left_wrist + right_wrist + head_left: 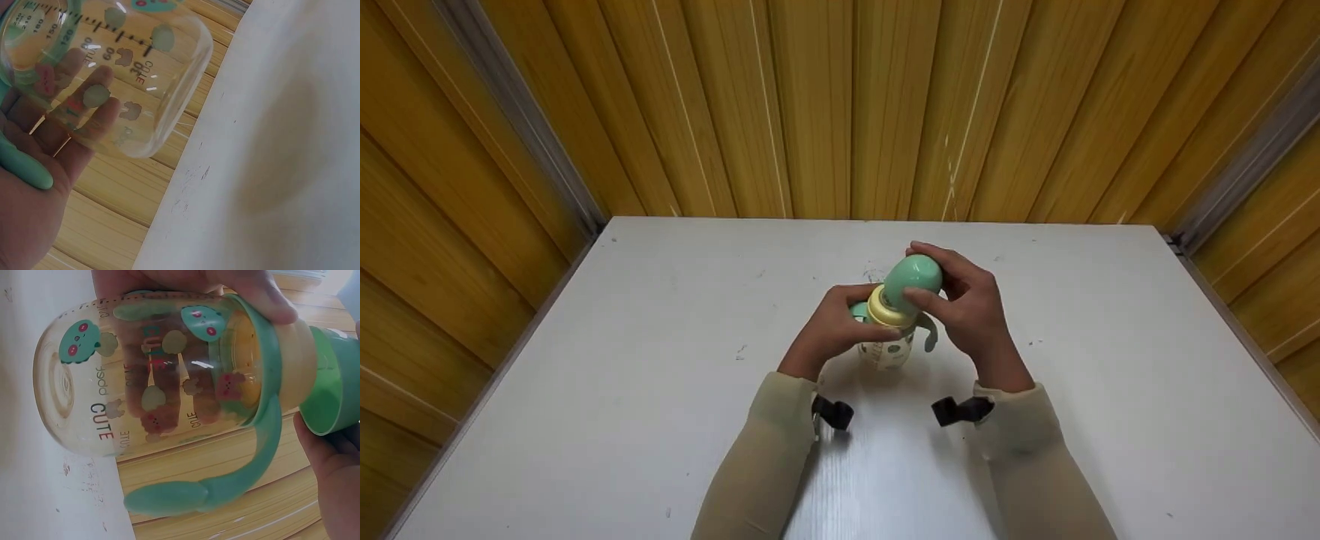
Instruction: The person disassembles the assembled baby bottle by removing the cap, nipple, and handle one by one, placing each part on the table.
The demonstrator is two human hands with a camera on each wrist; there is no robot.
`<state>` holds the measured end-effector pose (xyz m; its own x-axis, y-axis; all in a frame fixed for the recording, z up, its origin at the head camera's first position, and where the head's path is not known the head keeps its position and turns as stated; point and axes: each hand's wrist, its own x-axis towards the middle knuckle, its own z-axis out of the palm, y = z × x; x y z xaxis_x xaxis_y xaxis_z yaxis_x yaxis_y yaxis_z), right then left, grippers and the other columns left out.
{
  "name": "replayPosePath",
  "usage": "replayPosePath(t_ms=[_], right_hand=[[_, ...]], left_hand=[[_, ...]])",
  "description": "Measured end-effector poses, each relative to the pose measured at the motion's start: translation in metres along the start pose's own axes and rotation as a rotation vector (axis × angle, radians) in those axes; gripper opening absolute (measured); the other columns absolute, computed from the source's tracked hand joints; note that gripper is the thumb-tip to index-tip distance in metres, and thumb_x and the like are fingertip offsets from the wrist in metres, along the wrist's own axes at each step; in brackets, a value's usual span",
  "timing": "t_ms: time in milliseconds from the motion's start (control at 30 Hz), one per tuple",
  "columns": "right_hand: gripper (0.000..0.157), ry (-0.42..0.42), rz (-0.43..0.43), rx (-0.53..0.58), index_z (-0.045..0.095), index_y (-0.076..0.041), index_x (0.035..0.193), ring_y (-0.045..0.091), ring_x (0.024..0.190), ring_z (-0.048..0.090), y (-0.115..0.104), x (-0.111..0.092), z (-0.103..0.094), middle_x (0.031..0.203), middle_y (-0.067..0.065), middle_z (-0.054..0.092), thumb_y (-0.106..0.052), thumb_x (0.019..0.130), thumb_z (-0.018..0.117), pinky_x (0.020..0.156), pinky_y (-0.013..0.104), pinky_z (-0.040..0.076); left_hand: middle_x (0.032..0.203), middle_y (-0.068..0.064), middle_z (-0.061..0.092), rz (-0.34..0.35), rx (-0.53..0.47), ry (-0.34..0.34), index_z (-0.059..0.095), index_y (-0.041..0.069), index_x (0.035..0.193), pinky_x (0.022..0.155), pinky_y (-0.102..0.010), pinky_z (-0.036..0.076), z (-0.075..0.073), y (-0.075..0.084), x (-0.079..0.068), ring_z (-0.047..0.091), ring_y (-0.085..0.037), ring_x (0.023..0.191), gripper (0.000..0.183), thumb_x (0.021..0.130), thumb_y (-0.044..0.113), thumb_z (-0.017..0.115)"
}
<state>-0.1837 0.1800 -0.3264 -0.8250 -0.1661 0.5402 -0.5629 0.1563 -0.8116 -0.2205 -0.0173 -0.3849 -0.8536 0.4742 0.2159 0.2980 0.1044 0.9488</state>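
Bottle: a transparent baby bottle (pixel 885 354) is just off the middle of the head view, toward five o'clock, its base seemingly raised off the table. It carries measuring marks, cartoon faces and the word "CUTE". The clock directions below are taken from it, as seen from the head.
Left hand: at nine o'clock, the left hand (pixel 834 324) grasps the bottle, thumb across the near side, fingers curled behind and showing through the clear wall.
Right hand: at two o'clock, the right hand (pixel 969 300) grasps the green domed cap (pixel 916 274), thumb on the near side, fingers around the far side.
Cap: at one o'clock, tilted over the pale yellow collar (pixel 883 309), its open underside visible from the right wrist; whether the two touch is unclear.
Handles: a green right handle (pixel 931 334) curves out at three o'clock; a green left handle (pixel 25 166) lies against the left palm.
Sleeves: beige, the left sleeve (pixel 761 457) toward seven o'clock, the right sleeve (pixel 1027 450) toward four.
Surroundings: white table (pixel 675 420) below; yellow-brown panelled wall (pixel 817 112) at twelve o'clock.
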Motion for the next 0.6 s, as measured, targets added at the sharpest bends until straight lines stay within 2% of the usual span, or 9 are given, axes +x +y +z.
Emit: replayPosePath(t_ms=[167, 433, 600], right_hand=[[0.049, 0.03, 0.001, 0.012, 0.061, -0.003, 0.128, 0.017, 0.111, 0.062, 0.0013, 0.0004, -0.0013, 0.124, 0.014, 0.062, -0.001, 0.081, 0.075, 0.097, 0.024, 0.049], [0.045, 0.062, 0.039, -0.011, 0.064, -0.011, 0.126, 0.02, 0.11, 0.061, 0.0017, 0.0012, -0.0037, 0.122, 0.004, 0.059, -0.005, 0.082, 0.075, 0.098, 0.025, 0.049], [0.044, 0.069, 0.067, -0.025, 0.064, -0.012, 0.125, 0.02, 0.11, 0.06, 0.0018, 0.0019, -0.0046, 0.12, 0.002, 0.056, -0.008, 0.083, 0.075, 0.097, 0.025, 0.05]], left_hand=[[0.107, 0.0, 0.072, -0.006, 0.005, 0.013, 0.069, 0.021, 0.118, 0.086, -0.036, 0.053, -0.0006, 0.0001, -0.0009, 0.064, -0.019, 0.096, 0.056, 0.066, 0.032, 0.088], [0.107, 0.002, 0.071, -0.035, 0.017, 0.027, 0.07, 0.023, 0.117, 0.086, -0.035, 0.053, -0.0018, -0.0014, -0.0002, 0.063, -0.019, 0.096, 0.056, 0.066, 0.035, 0.088], [0.108, 0.002, 0.071, -0.058, 0.028, 0.029, 0.069, 0.023, 0.118, 0.087, -0.035, 0.052, -0.0026, -0.002, 0.0004, 0.062, -0.019, 0.098, 0.057, 0.065, 0.036, 0.089]])
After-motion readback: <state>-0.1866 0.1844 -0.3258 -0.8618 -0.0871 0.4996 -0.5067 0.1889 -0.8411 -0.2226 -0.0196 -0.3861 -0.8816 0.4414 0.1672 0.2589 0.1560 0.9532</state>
